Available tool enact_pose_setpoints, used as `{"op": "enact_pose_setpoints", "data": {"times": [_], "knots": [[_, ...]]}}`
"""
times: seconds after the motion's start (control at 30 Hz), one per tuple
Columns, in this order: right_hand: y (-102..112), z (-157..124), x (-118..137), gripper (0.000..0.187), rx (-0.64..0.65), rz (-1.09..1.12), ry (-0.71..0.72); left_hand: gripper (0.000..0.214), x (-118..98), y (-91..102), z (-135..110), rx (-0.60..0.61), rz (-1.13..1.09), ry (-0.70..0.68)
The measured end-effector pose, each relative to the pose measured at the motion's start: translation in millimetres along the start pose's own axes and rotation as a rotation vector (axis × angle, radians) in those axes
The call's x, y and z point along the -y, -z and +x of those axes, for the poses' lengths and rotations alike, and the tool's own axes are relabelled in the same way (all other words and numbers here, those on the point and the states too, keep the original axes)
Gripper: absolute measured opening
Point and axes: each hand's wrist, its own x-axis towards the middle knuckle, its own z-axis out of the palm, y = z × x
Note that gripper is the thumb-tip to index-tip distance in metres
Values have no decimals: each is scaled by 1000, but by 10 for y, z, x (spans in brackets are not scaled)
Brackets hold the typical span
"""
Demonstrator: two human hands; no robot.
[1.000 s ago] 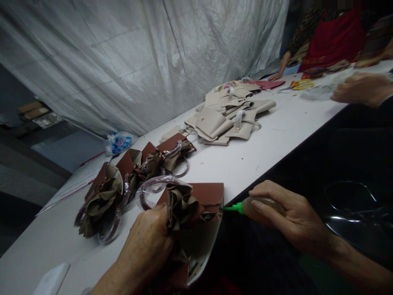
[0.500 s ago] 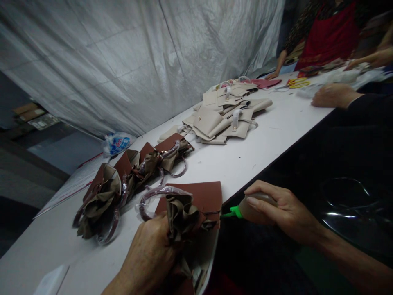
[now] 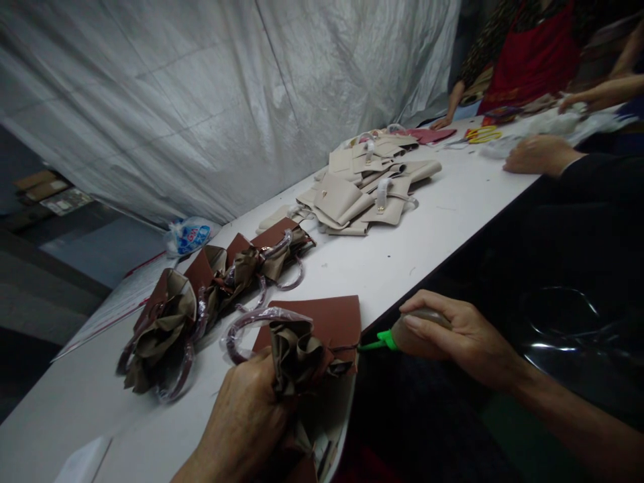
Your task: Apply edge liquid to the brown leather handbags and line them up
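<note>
White tabletop (image 3: pixel 369 265), green nozzle (image 3: pixel 386 340) steeper than before

At the lower centre of the frame the bag (image 3: pixel 329 320) was reddish brown, its crumpled lining (image 3: pixel 299 352) olive brown and its handle (image 3: pixel 233 341) dark maroon, while the bottle (image 3: pixel 416 335) was a dull brown with a bright green nozzle (image 3: pixel 386 339). On the white table (image 3: pixel 372 261), the heaped bags (image 3: pixel 339 199) at mid-frame were plain cream, the flat piece (image 3: pixel 428 136) above them pinkish red, and the scissor handles (image 3: pixel 475 136) yellow. At upper right the apron (image 3: pixel 533 60) was deep red and the sleeve (image 3: pixel 480 54) dark and mottled; the sheet (image 3: pixel 201 100) across the upper left was silvery grey.
</note>
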Motion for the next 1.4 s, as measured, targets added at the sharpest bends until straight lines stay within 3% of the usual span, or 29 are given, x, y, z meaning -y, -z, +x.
{"op": "enact_pose_setpoints", "data": {"times": [0.13,0.33,0.47,0.63,0.73,0.87,1.0,1.13,1.27,1.4], "knots": [[-6,-54,17,21,-22,41,0,23,-27,0,4,-11,11,-18],[-27,-157,171,16,99,53,83,21,-29,-8,4,-1,28,-3],[-37,-197,179,14,23,11,145,21,-41,-23,11,-4,20,-14],[-58,-175,150,12,67,-23,183,19,-56,-38,3,-25,32,-40],[-65,-160,162,12,16,-47,229,19,-49,-44,-6,-32,44,-20],[-50,-178,202,11,112,-14,223,21,-48,-47,-3,-5,49,7],[-18,-235,263,11,68,-50,239,26,-52,-50,-7,9,80,18],[-9,-279,308,12,170,21,222,24,-40,-61,-21,-16,85,15],[-29,-285,340,12,54,-49,244,22,-33,-85,-15,-10,86,33],[-22,-314,440,13,208,40,250,22,-38,-101,-9,-17,68,36]]}}
